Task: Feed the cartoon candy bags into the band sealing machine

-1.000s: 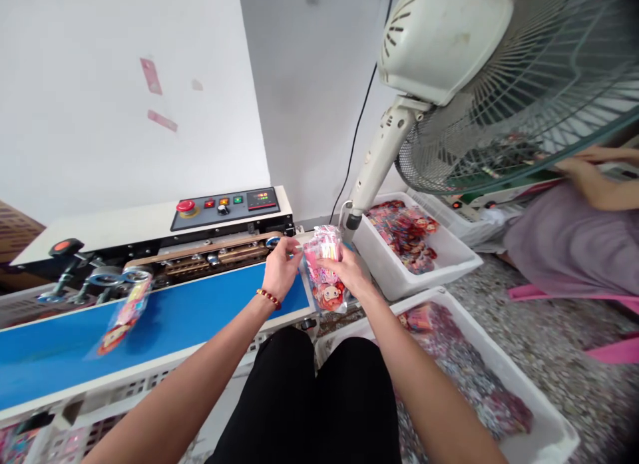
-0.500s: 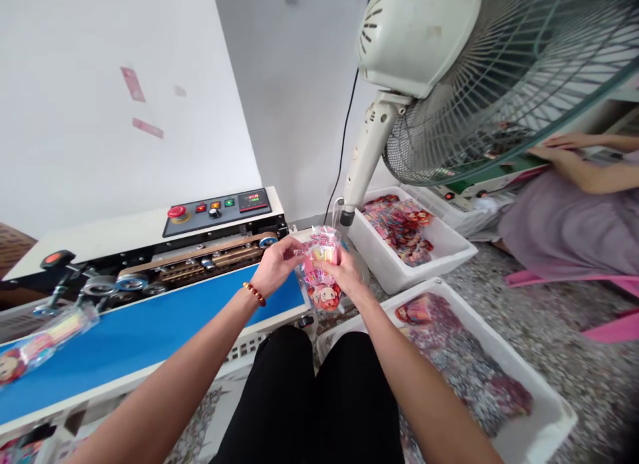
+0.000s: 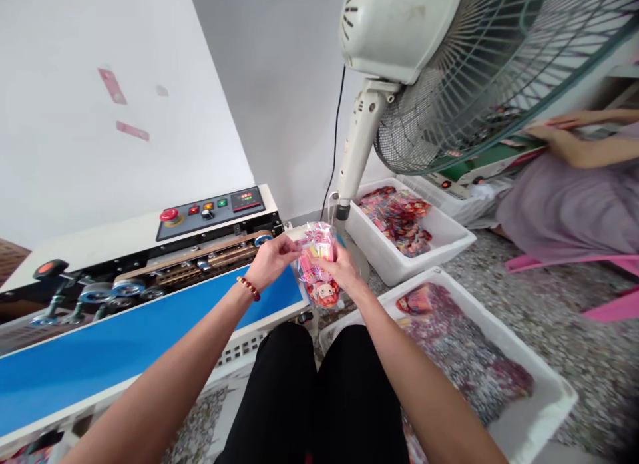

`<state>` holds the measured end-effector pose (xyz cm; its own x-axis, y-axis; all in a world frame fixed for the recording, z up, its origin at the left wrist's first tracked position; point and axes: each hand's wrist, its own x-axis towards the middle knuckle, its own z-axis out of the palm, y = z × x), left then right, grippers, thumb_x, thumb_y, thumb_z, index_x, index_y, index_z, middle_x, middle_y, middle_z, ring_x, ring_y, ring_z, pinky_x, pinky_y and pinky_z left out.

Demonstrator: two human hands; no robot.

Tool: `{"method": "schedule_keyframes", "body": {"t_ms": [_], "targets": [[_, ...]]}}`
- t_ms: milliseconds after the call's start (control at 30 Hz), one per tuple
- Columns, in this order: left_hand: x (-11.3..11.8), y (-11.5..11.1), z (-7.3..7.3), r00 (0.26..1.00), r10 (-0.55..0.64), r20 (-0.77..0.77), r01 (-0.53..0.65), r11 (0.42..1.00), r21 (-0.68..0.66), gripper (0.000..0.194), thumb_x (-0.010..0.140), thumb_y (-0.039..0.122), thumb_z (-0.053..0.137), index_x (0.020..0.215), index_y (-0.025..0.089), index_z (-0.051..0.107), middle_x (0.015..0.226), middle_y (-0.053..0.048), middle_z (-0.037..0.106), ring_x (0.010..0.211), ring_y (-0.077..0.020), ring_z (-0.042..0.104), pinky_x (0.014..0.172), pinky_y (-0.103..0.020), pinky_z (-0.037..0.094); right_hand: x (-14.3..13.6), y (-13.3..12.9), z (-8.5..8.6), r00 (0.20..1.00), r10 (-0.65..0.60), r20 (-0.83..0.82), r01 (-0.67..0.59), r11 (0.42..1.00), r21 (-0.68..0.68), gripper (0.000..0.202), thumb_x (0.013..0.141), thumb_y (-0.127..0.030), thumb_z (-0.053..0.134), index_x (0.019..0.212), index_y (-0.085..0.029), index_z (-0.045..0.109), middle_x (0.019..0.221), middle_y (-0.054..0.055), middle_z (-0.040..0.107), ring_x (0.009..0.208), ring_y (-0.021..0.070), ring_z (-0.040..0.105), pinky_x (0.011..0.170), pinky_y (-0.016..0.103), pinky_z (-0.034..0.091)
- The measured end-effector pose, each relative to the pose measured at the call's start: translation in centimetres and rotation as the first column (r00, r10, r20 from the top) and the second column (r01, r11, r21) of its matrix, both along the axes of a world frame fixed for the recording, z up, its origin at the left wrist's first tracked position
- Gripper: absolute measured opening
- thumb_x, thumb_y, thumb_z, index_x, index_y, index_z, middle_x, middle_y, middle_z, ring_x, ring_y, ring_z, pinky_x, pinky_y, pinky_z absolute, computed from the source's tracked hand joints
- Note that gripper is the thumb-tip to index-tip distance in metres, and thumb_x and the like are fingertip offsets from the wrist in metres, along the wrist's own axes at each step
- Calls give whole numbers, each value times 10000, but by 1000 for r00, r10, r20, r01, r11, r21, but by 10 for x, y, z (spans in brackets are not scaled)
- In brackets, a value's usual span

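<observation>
A clear plastic packet (image 3: 322, 292) with pink and yellow contents and a red-haired cartoon figure at its lower end is held up over the right end of the blue conveyor belt (image 3: 164, 354). My right hand (image 3: 344, 265) grips it from the right, thumb across its front. My left hand (image 3: 273, 259), with a beaded bracelet (image 3: 248, 287) at the wrist, pinches the packet's left edge. Behind my left hand runs the sealing machine (image 3: 214, 214), its brown drive band and rollers along the belt's far side.
Two white bins, one near (image 3: 544, 384) and one farther off (image 3: 394, 267), hold many similar packets at my right. A standing fan (image 3: 364, 124) rises beyond them. Another person's hands (image 3: 559, 134) are at a green-belted machine on the far right.
The packet that lay at the left of the blue belt has gone out of view. The whole view has shifted slightly. Both hands keep their hold on the packet at the belt's end.
</observation>
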<state>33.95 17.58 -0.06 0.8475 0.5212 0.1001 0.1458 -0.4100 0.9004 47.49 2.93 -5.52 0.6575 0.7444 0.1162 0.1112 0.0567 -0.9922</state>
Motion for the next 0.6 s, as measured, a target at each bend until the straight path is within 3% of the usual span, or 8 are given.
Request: {"method": "schedule_keyframes", "body": {"t_ms": [200,367,433,467,533,600], "targets": [[2,-3,6,1000,-12,-22,9,994,-108,249,759,420,682,807,183,622,691,3,608,624,-140,538,593,-272,453,-1,-1,2,1000,-18,1,18,1000,-6,426,688,-456,775,1033,-226,678,985,18,755,865,223,681,790,335,550],[7,-4,8,999,21,-45,-14,988,154,146,740,316,660,689,190,608,664,-7,614,633,-140,518,614,-274,404,-1,-2,2,1000,-11,6,11,1000,-8,412,683,-427,792,1033,-239,681,953,-4,754,849,212,678,783,318,547],[9,-6,6,997,69,-27,-63,982,178,150,739,311,658,663,192,607,628,-4,588,615,-141,515,604,-276,401,-1,-1,3,999,-37,-7,37,999,-16,408,665,-404,800,1018,-234,685,960,-2,759,857,215,681,795,324,549],[9,-8,4,995,100,-1,-99,989,109,175,749,342,662,676,190,614,628,-4,584,607,-141,526,599,-276,412,0,-1,4,998,-56,-32,55,998,-14,411,654,-399,805,1009,-230,687,963,2,762,857,217,685,795,328,552],[6,-14,-3,980,188,60,-176,971,-164,273,755,452,684,768,183,639,686,-9,617,611,-144,574,594,-274,452,0,1,5,989,-92,-114,93,996,10,440,636,-412,812,1011,-215,692,975,23,769,855,229,695,786,340,560],[0,-21,-12,960,271,69,-219,882,-417,413,704,539,741,879,176,651,782,-27,667,658,-156,632,590,-266,484,0,3,6,971,-112,-209,125,991,51,488,624,-438,815,1031,-196,697,984,49,775,855,245,708,773,353,570]]}}
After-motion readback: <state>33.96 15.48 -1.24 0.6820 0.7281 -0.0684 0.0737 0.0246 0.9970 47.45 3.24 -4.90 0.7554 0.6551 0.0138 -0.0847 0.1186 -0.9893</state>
